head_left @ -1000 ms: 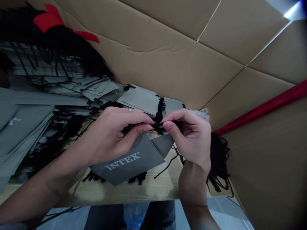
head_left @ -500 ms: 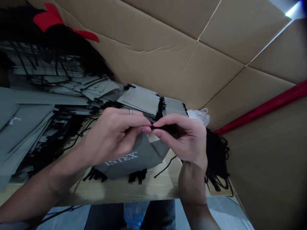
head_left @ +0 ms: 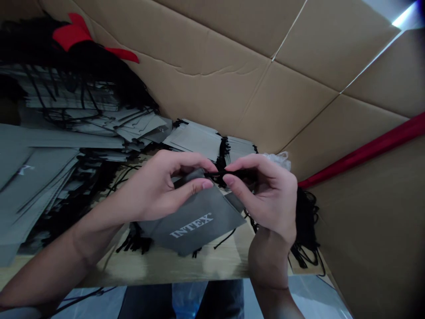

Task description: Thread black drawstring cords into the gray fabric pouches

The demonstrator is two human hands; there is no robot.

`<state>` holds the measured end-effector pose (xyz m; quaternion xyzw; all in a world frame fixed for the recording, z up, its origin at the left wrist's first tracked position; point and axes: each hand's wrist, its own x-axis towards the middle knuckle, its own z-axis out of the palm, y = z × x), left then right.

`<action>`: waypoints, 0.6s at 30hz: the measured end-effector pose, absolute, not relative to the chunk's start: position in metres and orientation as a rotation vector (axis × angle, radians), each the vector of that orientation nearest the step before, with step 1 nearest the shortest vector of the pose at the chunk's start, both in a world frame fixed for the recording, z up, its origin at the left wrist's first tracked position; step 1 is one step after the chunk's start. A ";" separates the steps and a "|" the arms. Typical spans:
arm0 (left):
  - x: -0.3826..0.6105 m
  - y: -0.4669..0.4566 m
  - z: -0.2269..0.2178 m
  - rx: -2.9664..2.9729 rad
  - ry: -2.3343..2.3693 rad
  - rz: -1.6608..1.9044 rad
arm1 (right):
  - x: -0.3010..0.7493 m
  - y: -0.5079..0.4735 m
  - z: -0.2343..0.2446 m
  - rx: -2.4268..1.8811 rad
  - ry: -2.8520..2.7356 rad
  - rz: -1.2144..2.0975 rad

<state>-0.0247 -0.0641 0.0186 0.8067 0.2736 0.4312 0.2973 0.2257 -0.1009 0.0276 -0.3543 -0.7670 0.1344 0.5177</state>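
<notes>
Grey fabric printed with the white word "INTEX" is shown on a flat pouch (head_left: 195,235), which is held at a slant over a pale bench (head_left: 166,270). Near its top corner the pouch is grasped by the left hand (head_left: 166,186), whose grip is narrow, the thumb laid across the facing side and the fingers partly hidden behind. Just beside that corner, a black cord (head_left: 241,174) is pinched by the right hand (head_left: 272,195), its grip closed down between thumb and index finger; whether the cord is also touched by the left fingertips cannot be told. Tufts of black cord ends (head_left: 134,241) are spread partly beneath the pouch. Behind the pouch, stacked grey pieces (head_left: 194,137) are set before a cardboard wall (head_left: 206,79), with crumpled clear plastic (head_left: 280,160) placed to the right of them. Right of the pouch, a bundle of dark cords (head_left: 305,226) is laid, and a deep red strip (head_left: 365,148) is stretched along the cardboard beyond. Left of the pouch, larger grey sheets (head_left: 43,177) are fanned out; farther back on that side, a pile (head_left: 69,93) is topped by a black mass (head_left: 109,62), crossed by a bright red band (head_left: 71,37). In front of the pouch, below the bench, dark-trousered legs (head_left: 219,299) are glimpsed.
</notes>
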 end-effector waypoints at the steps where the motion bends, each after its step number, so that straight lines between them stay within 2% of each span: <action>1: -0.025 -0.064 0.019 2.102 0.713 1.128 | 0.227 -0.102 0.029 -0.857 -1.850 0.314; 9: -0.021 -0.065 0.021 2.017 0.649 1.091 | 0.232 -0.107 0.032 -0.843 -1.886 0.329; 15: -0.033 -0.061 0.023 2.071 0.742 1.635 | 0.241 -0.114 0.034 -0.869 -1.826 0.322; 18: -0.046 -0.058 0.027 2.099 0.755 1.624 | 0.245 -0.115 0.035 -0.884 -1.833 0.293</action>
